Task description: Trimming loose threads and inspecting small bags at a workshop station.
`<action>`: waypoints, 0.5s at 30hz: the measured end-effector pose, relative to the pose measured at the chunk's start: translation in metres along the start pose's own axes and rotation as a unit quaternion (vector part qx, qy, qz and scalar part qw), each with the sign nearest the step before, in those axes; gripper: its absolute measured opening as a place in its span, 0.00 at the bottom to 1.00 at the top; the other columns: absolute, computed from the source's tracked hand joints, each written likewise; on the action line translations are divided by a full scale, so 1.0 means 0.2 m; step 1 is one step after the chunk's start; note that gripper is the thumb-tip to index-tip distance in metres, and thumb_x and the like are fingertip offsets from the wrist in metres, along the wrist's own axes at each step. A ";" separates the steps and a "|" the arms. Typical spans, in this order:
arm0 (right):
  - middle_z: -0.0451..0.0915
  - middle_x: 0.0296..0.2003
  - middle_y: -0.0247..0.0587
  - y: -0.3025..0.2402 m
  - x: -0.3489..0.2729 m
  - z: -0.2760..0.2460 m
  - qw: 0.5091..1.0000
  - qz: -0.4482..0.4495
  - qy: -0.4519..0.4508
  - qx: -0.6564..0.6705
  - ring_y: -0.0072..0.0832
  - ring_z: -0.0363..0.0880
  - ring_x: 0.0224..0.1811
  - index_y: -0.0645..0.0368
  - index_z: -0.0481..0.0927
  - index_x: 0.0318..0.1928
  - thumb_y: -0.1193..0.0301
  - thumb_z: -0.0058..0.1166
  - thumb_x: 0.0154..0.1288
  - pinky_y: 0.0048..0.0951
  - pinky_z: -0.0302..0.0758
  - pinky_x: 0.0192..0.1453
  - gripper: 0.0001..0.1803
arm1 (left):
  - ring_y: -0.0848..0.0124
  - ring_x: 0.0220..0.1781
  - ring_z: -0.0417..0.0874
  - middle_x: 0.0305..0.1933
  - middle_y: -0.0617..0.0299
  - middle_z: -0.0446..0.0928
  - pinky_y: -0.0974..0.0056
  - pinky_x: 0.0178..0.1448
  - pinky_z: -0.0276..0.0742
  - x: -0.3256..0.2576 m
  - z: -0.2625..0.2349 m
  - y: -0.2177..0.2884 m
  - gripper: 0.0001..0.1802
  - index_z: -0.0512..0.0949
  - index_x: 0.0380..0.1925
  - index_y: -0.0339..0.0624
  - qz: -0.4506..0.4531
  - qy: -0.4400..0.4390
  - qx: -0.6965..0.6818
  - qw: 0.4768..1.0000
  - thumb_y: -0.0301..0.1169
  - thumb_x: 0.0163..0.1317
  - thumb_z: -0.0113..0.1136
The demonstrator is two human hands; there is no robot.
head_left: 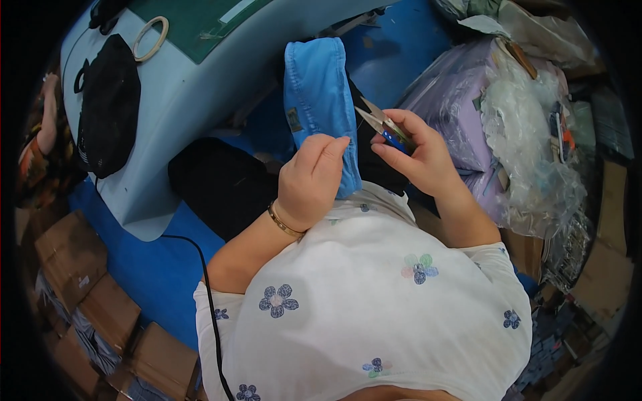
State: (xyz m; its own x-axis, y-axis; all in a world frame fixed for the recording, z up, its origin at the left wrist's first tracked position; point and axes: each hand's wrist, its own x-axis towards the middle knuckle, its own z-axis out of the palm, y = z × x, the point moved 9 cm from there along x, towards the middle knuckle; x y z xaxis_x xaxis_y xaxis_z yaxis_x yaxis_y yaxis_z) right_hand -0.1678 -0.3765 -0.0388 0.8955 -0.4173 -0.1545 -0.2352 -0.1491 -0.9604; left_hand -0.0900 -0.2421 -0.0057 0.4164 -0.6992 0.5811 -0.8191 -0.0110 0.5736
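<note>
Blue folded garment (319,100) hangs pinched in the closed left hand (311,179). Just right of the garment, the right hand (416,155) grips small thread snips (382,124), blades touching its edge.

Even, bright overhead light leaves only soft shadows, the centre is sharp, the clear plastic bags (535,134) at the right show mild glare, and fisheye bending darkens and blurs the rim.
</note>
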 end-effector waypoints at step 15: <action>0.77 0.26 0.38 -0.33 -0.04 0.02 0.873 -0.140 -0.101 -0.456 0.35 0.77 0.23 0.56 0.77 0.52 0.73 0.63 0.49 0.32 0.71 0.25 0.25 | 0.64 0.34 0.76 0.36 0.56 0.73 0.67 0.37 0.75 0.00 0.01 -0.05 0.08 0.77 0.36 0.35 -0.054 0.021 -0.057 0.997 0.19 0.56 0.59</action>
State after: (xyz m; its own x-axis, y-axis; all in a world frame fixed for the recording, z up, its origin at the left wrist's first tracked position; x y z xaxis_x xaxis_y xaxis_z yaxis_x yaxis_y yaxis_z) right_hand -0.1577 -0.3595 0.0246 0.9928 -0.0977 -0.0693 -0.1173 -0.9097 -0.3984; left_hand -0.0820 -0.2440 -0.0123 0.5178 -0.6674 0.5352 -0.7195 -0.0013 0.6945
